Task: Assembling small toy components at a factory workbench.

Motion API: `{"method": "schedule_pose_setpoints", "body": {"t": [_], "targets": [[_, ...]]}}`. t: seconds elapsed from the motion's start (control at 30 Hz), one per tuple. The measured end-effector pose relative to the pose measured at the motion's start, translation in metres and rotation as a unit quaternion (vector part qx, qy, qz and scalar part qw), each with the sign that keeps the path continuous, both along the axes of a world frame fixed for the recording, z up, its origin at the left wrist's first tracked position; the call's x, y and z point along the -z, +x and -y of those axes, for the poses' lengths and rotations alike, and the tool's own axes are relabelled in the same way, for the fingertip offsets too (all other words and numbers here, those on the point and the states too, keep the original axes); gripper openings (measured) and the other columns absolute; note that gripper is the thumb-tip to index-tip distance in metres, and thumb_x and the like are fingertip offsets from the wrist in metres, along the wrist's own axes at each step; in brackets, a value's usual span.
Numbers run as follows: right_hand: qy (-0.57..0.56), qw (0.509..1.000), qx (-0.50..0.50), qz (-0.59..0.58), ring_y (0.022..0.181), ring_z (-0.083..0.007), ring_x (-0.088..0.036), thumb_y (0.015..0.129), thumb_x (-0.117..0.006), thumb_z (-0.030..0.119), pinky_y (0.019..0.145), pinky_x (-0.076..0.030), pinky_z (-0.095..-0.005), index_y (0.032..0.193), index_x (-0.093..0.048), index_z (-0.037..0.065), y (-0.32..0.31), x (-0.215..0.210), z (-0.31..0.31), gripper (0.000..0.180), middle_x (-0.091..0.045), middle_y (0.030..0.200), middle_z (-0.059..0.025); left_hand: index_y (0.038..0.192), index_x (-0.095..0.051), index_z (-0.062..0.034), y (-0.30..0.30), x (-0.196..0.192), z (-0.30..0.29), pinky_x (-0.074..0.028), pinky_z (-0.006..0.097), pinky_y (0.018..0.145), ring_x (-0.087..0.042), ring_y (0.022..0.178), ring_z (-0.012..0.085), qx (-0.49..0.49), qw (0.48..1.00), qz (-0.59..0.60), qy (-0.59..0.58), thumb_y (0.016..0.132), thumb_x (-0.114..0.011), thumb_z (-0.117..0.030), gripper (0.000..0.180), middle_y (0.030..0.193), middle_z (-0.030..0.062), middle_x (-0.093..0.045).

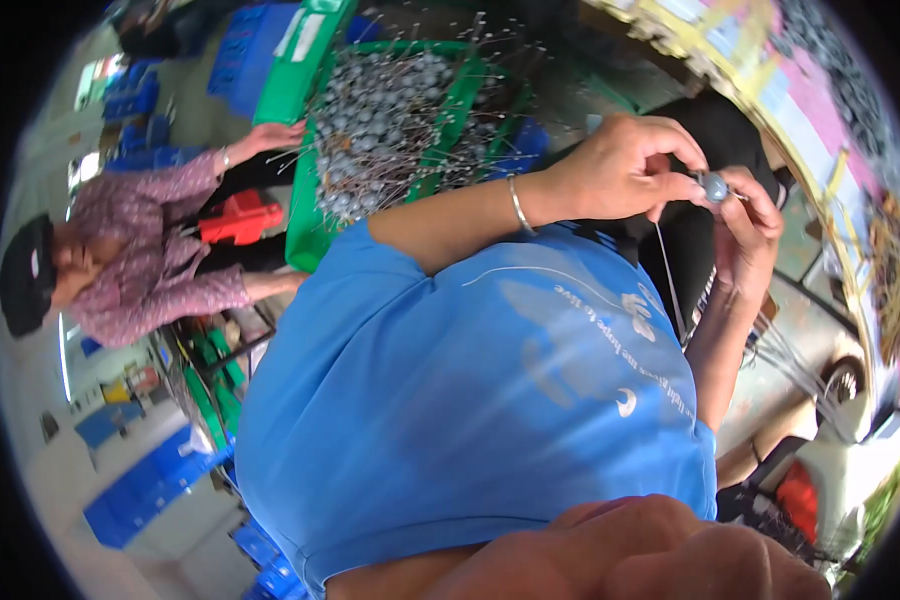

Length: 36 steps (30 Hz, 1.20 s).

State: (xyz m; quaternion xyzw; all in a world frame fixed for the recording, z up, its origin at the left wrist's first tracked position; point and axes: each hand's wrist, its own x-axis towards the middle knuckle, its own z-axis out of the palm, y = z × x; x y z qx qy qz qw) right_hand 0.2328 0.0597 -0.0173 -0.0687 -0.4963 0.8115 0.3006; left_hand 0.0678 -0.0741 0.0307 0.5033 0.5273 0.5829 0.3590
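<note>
A blue T-shirt (470,370) fills the middle; to its left, a co-worker (120,230) is beside a green crate (310,240) heaped with stemmed grey balls (380,120). Over dark trousers (732,128), the left hand (620,170) and right hand (750,235) meet, their fingers pinching one grey-blue ball (715,187) between them.

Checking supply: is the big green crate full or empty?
The green crate is not empty: grey stemmed balls cover its visible inside; their depth is hidden.

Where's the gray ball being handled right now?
Head view, upper right: the gray ball sits between the fingertips of the left hand and right hand, right of the green crate.
</note>
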Motion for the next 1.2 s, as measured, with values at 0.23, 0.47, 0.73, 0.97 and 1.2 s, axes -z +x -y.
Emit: {"method": "schedule_pose_setpoints", "body": {"t": [0.23, 0.47, 0.73, 0.97, 1.2], "targets": [[-0.106, 0.992, 0.053, 0.046, 0.089, -0.0263, -0.07, 0.096, -0.06, 0.007, 0.082, -0.06, -0.0386, 0.113, -0.065, -0.008, -0.01, 0.02, -0.006, 0.023, -0.069, 0.103, -0.0187, 0.102, -0.067, 0.0038, -0.004, 0.016, -0.003, -0.056, 0.023, 0.058, -0.07, 0.069, 0.0146, -0.036, 0.992, 0.055, -0.109, 0.089, -0.072, -0.01, 0.019, 0.09, 0.0096, -0.069], [0.006, 0.983, -0.084, 0.162, 0.086, -0.0205, -0.071, 0.094, -0.063, 0.005, 0.077, -0.058, -0.0297, 0.118, -0.065, -0.004, -0.034, 0.016, -0.013, 0.027, -0.071, 0.105, -0.0178, 0.104, -0.069, 0.0013, -0.055, -0.027, 0.045, -0.051, 0.02, 0.048, -0.065, 0.059, 0.0079, -0.216, 0.958, -0.001, -0.189, 0.087, -0.072, -0.011, 0.021, 0.074, 0.0068, -0.07], [-0.007, 0.978, -0.114, 0.176, 0.081, -0.0172, -0.071, 0.095, -0.062, 0.007, 0.075, -0.059, -0.0269, 0.116, -0.066, -0.004, -0.068, 0.019, -0.024, 0.023, -0.072, 0.101, -0.0164, 0.091, -0.068, 0.0005, -0.171, -0.109, 0.174, -0.043, 0.019, 0.046, -0.056, 0.049, 0.0064, -0.564, 0.789, -0.209, -0.127, 0.087, -0.075, -0.019, 0.021, 0.065, 0.0027, -0.064], [0.001, 0.98, -0.101, 0.174, 0.078, -0.0143, -0.07, 0.096, -0.062, 0.011, 0.072, -0.058, -0.0251, 0.117, -0.066, -0.001, -0.085, 0.038, -0.032, 0.025, -0.072, 0.1, -0.0136, 0.087, -0.068, 0.0016, -0.237, -0.098, 0.224, -0.044, 0.02, 0.044, -0.059, 0.049, 0.01, -0.675, 0.714, -0.134, -0.128, 0.087, -0.068, -0.011, 0.012, 0.064, 0.0065, -0.066], [-0.027, 0.981, -0.098, 0.165, 0.073, -0.0134, -0.069, 0.096, -0.062, 0.011, 0.068, -0.057, -0.0252, 0.115, -0.067, -0.001, -0.084, 0.051, -0.021, 0.023, -0.072, 0.097, -0.0126, 0.089, -0.068, 0.0036, -0.287, -0.058, 0.288, -0.045, 0.022, 0.044, -0.059, 0.048, 0.0113, -0.667, 0.689, -0.178, -0.22, 0.088, -0.069, -0.012, 0.016, 0.061, 0.008, -0.065]]}}
